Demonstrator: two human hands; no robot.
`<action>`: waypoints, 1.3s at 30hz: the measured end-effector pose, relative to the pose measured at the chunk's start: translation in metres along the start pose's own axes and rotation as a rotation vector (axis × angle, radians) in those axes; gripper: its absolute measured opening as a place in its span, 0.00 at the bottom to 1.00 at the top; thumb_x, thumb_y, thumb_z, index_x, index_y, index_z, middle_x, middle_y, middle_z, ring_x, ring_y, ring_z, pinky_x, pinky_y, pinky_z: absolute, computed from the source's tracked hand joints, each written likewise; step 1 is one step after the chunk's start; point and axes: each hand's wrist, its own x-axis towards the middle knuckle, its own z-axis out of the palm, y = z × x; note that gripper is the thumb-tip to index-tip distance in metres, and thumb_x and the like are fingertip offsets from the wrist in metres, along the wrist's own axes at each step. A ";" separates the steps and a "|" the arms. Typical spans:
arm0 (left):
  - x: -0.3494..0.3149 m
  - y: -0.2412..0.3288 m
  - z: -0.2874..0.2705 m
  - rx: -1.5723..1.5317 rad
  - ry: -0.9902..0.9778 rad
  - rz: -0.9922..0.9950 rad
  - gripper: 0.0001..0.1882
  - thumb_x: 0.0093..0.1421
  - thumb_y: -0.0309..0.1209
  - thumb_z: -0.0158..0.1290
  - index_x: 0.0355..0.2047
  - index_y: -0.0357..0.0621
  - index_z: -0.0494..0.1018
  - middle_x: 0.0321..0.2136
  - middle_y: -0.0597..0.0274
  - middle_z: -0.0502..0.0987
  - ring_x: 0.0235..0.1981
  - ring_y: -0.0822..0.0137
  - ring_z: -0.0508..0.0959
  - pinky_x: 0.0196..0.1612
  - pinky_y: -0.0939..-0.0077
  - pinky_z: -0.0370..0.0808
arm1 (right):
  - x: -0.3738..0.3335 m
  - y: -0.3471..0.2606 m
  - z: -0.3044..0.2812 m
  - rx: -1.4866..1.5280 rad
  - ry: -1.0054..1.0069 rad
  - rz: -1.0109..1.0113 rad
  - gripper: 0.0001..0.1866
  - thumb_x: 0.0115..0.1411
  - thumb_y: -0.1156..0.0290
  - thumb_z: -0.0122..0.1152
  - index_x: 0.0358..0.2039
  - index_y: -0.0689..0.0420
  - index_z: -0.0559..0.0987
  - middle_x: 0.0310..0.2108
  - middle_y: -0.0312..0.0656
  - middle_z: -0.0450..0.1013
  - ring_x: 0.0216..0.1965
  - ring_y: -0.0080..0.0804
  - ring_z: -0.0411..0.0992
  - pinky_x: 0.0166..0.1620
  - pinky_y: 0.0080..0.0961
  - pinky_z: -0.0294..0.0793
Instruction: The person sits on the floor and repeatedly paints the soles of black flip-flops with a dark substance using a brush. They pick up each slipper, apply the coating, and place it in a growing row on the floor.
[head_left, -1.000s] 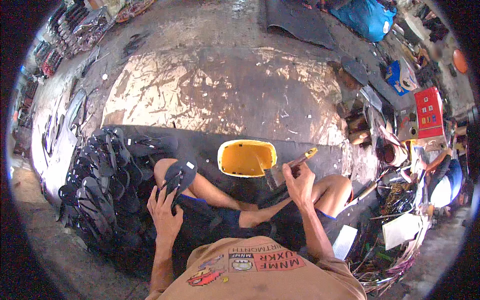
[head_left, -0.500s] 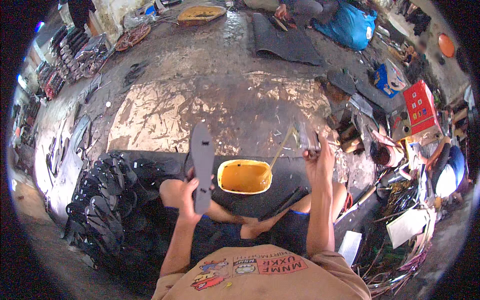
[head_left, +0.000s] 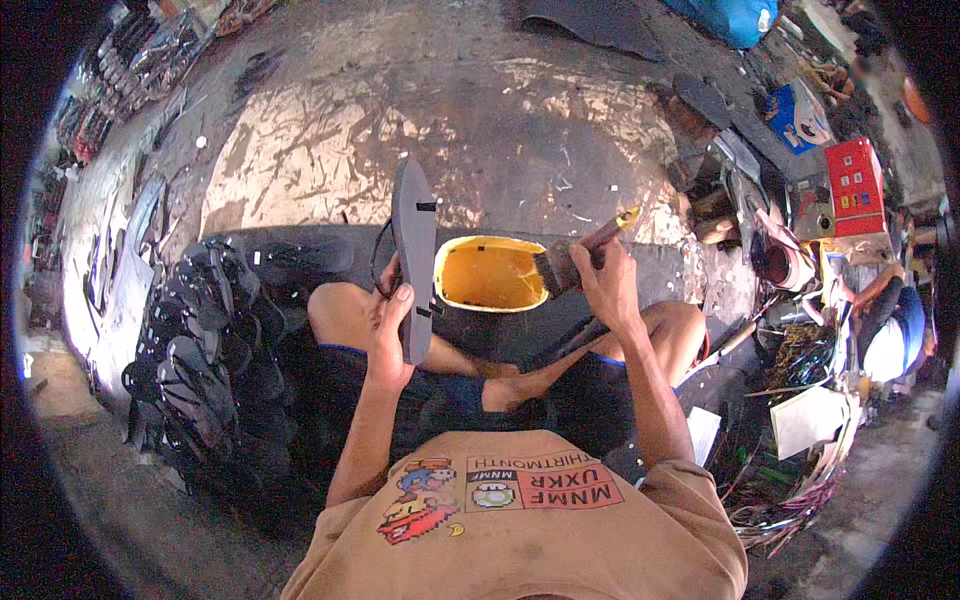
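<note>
My left hand (head_left: 388, 330) is closed around a grey flip-flop (head_left: 416, 270), held upright on its edge with the sole side turned to the right. Its dark strap shows on the left, and dark strap ends stick out of the sole. Between my legs stands a yellow tub (head_left: 452, 298) holding amber, glue-like liquid. At the tub's right rim my right hand (head_left: 608, 285) grips a wide brush (head_left: 562, 270). The bristle end points left at the rim, and the yellow-smeared handle end points up and right.
Dark flip-flops (head_left: 195, 360) lie heaped to my left. A stained sheet (head_left: 290, 170) covers the floor ahead. On the right are a red box (head_left: 855, 190), a blue-and-white box (head_left: 797, 118) and scraps. Another person's arm (head_left: 875, 290) shows at far right.
The brush has come down and left from above the tub's right side to its rim; the glue strand trailing from it is gone. The flip-flop has turned slightly. The whole view has shifted.
</note>
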 end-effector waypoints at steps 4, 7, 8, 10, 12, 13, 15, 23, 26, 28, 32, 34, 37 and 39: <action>-0.013 -0.009 -0.016 -0.016 -0.019 -0.157 0.29 0.70 0.39 0.52 0.66 0.40 0.65 0.45 0.59 0.80 0.41 0.71 0.79 0.44 0.76 0.76 | -0.021 -0.001 -0.009 -0.072 -0.140 0.013 0.14 0.63 0.65 0.67 0.38 0.64 0.78 0.29 0.54 0.80 0.32 0.44 0.81 0.37 0.38 0.79; -0.009 -0.008 -0.008 -0.083 -0.016 -0.135 0.26 0.69 0.30 0.53 0.66 0.37 0.67 0.56 0.62 0.76 0.50 0.74 0.77 0.55 0.76 0.73 | -0.032 -0.013 -0.041 -0.139 -0.429 -0.046 0.18 0.63 0.60 0.67 0.41 0.65 0.78 0.32 0.57 0.82 0.36 0.56 0.83 0.40 0.44 0.81; -0.008 -0.011 -0.012 -0.104 0.007 -0.139 0.26 0.69 0.29 0.53 0.66 0.37 0.67 0.56 0.62 0.76 0.52 0.73 0.76 0.56 0.75 0.72 | -0.029 -0.017 -0.046 -0.096 -0.347 0.011 0.19 0.63 0.60 0.67 0.41 0.65 0.79 0.32 0.57 0.82 0.35 0.54 0.83 0.40 0.43 0.82; 0.000 -0.019 -0.012 -0.159 0.027 -0.127 0.26 0.69 0.28 0.54 0.66 0.37 0.68 0.57 0.62 0.76 0.55 0.72 0.75 0.60 0.74 0.71 | -0.009 -0.024 -0.059 -0.010 -0.160 0.102 0.19 0.63 0.61 0.67 0.41 0.66 0.79 0.31 0.55 0.82 0.34 0.49 0.84 0.40 0.42 0.82; 0.007 -0.024 -0.006 -0.107 -0.004 -0.040 0.30 0.69 0.33 0.53 0.69 0.41 0.63 0.54 0.62 0.77 0.50 0.69 0.78 0.54 0.71 0.75 | 0.011 -0.028 -0.049 0.029 -0.005 0.072 0.19 0.64 0.61 0.67 0.40 0.68 0.79 0.32 0.55 0.82 0.33 0.48 0.83 0.40 0.42 0.81; 0.007 -0.023 -0.002 -0.104 -0.033 -0.025 0.28 0.69 0.31 0.52 0.68 0.41 0.64 0.54 0.62 0.77 0.50 0.69 0.78 0.54 0.70 0.75 | 0.013 -0.011 -0.032 -0.017 0.054 -0.017 0.17 0.63 0.63 0.68 0.39 0.67 0.79 0.29 0.54 0.81 0.31 0.43 0.82 0.36 0.39 0.80; 0.012 -0.016 0.004 -0.154 -0.057 -0.005 0.28 0.69 0.29 0.54 0.67 0.35 0.65 0.57 0.62 0.75 0.56 0.69 0.75 0.62 0.71 0.69 | 0.011 0.023 0.001 -0.046 0.054 -0.150 0.15 0.62 0.66 0.69 0.39 0.67 0.77 0.26 0.56 0.79 0.31 0.43 0.83 0.34 0.36 0.80; 0.015 0.001 -0.003 -0.214 -0.045 -0.030 0.27 0.70 0.32 0.52 0.67 0.39 0.65 0.55 0.60 0.76 0.53 0.68 0.77 0.57 0.71 0.74 | 0.000 -0.002 -0.066 0.014 -0.081 0.202 0.19 0.62 0.60 0.67 0.37 0.67 0.80 0.27 0.52 0.79 0.31 0.42 0.81 0.35 0.44 0.79; 0.014 0.000 -0.007 -0.172 -0.051 -0.047 0.30 0.68 0.36 0.53 0.68 0.38 0.63 0.53 0.60 0.76 0.50 0.69 0.77 0.52 0.72 0.76 | 0.028 -0.065 -0.088 0.988 0.329 0.267 0.12 0.69 0.60 0.63 0.40 0.56 0.77 0.31 0.33 0.75 0.25 0.25 0.75 0.24 0.25 0.74; 0.013 0.007 0.019 -0.194 -0.118 -0.016 0.32 0.67 0.37 0.53 0.68 0.37 0.62 0.52 0.60 0.76 0.48 0.69 0.77 0.51 0.72 0.76 | 0.039 -0.047 -0.092 1.163 0.407 0.283 0.11 0.69 0.60 0.63 0.40 0.54 0.77 0.32 0.35 0.78 0.26 0.23 0.75 0.23 0.23 0.72; 0.001 0.015 0.038 -0.161 -0.187 -0.024 0.32 0.66 0.37 0.53 0.67 0.36 0.62 0.51 0.59 0.76 0.48 0.68 0.77 0.51 0.72 0.76 | 0.038 -0.065 -0.079 1.604 0.236 0.346 0.10 0.70 0.60 0.62 0.45 0.51 0.77 0.40 0.37 0.81 0.28 0.22 0.76 0.22 0.18 0.70; -0.008 0.014 0.045 -0.180 -0.142 -0.025 0.30 0.67 0.36 0.52 0.66 0.37 0.62 0.51 0.59 0.77 0.48 0.68 0.78 0.52 0.71 0.77 | 0.034 -0.065 -0.069 1.711 0.171 0.371 0.11 0.70 0.60 0.62 0.47 0.51 0.78 0.41 0.36 0.81 0.30 0.22 0.76 0.22 0.18 0.70; -0.009 0.015 0.051 -0.248 -0.211 -0.050 0.29 0.68 0.35 0.51 0.67 0.38 0.62 0.51 0.59 0.77 0.49 0.68 0.79 0.54 0.70 0.76 | 0.036 -0.070 -0.057 1.723 0.109 0.354 0.11 0.70 0.61 0.63 0.47 0.52 0.79 0.44 0.37 0.81 0.32 0.22 0.77 0.24 0.18 0.72; -0.013 0.010 0.057 -0.267 -0.176 -0.133 0.30 0.69 0.34 0.51 0.68 0.39 0.61 0.52 0.60 0.76 0.50 0.69 0.78 0.55 0.70 0.76 | 0.035 -0.065 -0.046 1.592 0.049 0.339 0.09 0.68 0.64 0.65 0.44 0.54 0.80 0.40 0.35 0.82 0.31 0.21 0.77 0.26 0.20 0.73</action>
